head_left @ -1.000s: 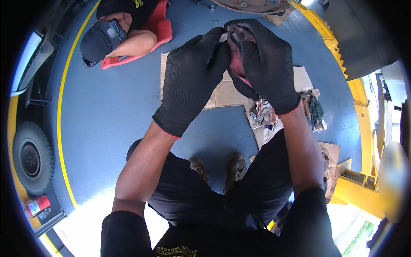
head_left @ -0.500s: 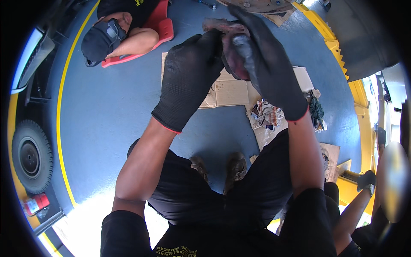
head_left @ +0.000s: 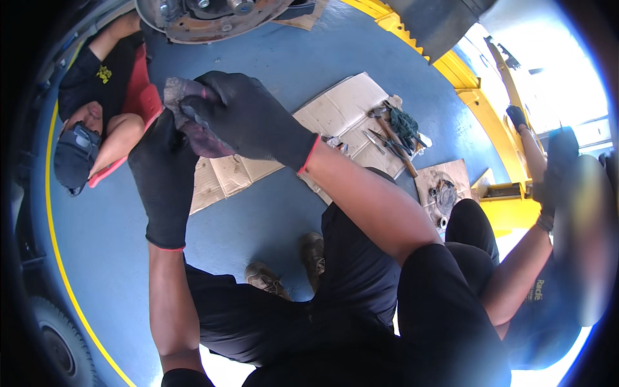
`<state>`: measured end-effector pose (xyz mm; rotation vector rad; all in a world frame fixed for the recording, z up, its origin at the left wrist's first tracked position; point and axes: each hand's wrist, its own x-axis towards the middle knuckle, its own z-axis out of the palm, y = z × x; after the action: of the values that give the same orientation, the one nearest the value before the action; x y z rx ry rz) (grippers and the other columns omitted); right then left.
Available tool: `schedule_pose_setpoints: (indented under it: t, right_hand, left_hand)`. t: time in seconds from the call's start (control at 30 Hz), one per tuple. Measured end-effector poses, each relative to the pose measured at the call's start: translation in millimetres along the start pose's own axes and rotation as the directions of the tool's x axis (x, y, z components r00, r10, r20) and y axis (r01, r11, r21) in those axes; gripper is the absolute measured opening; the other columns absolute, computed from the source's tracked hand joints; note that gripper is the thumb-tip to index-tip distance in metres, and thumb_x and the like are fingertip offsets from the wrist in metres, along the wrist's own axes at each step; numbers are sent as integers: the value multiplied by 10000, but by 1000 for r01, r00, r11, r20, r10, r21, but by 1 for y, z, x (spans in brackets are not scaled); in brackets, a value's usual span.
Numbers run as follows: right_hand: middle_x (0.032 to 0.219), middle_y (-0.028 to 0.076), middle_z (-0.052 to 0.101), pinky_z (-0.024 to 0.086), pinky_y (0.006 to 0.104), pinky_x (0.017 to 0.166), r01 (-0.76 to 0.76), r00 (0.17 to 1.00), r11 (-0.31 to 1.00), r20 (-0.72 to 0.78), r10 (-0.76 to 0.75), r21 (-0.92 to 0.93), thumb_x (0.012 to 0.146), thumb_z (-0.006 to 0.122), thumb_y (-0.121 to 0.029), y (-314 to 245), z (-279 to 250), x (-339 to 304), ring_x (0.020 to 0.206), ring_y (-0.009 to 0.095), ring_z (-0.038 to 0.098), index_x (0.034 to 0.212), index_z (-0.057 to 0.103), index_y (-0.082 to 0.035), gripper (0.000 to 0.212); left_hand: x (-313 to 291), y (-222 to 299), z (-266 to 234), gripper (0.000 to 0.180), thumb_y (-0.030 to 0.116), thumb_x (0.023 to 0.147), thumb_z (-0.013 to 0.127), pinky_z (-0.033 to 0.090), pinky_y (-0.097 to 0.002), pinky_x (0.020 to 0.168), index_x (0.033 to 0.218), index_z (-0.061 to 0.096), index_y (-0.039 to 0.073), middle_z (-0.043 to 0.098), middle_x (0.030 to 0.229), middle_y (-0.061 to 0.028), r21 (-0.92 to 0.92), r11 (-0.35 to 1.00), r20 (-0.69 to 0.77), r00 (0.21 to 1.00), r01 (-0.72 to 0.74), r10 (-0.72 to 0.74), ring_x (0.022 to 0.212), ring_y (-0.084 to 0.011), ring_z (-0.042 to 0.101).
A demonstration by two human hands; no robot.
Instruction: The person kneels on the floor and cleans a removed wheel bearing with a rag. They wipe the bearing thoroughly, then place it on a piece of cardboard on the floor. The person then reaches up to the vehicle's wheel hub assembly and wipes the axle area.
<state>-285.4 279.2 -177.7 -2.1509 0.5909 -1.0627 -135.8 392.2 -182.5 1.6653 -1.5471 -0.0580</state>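
Both my hands wear black gloves with red cuffs and are raised in front of me at the upper left. Between them is a grimy rag (head_left: pixel 209 143), grey at its far end and stained reddish purple lower down. My right hand (head_left: pixel 255 116) is closed on the rag from the right, with its fingers curled over the top. Below and to the left, my left hand (head_left: pixel 164 174) grips the rag's underside, its fingertips partly hidden. Whether the cloth is wrapped around something, I cannot tell.
A rusty wheel hub plate (head_left: pixel 219 22) is at the top. On the left, a person in a dark cap (head_left: pixel 76 155) lies on a red creeper (head_left: pixel 149 100). Cardboard (head_left: pixel 332 106) holds tools, including a hammer (head_left: pixel 403 155). Another person's arm (head_left: pixel 516 277) is at right, by a yellow lift (head_left: pixel 493 116).
My view has swung right, so the hub plate and tools show more fully. Both hands, still on the rag, now appear farther left, with the right forearm reaching across.
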Motion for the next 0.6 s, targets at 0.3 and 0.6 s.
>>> schedule_pose_setpoints:
  t: [0.3,0.6]
  right_hand:
    - [631,126,663,597,458,665,-135,956,991,-266,128,-10,1036,638,-269,-20,20,-5,629,305,736,967,692,-2,281]
    - [1018,69,776,626,264,712,-371,858,499,83,507,783,1121,558,-441,9,-18,9,869,152,769,1269,717,-11,482]
  left_hand:
    - [8,2,4,195,114,928,761,526,-331,697,1098,745,21,700,823,-120,-17,997,-124,990,-75,73,705,-193,663]
    - [4,11,5,173,146,940,743,567,-451,733,1057,698,27,719,916,-188,21,999,-112,993,-28,30,815,-357,722]
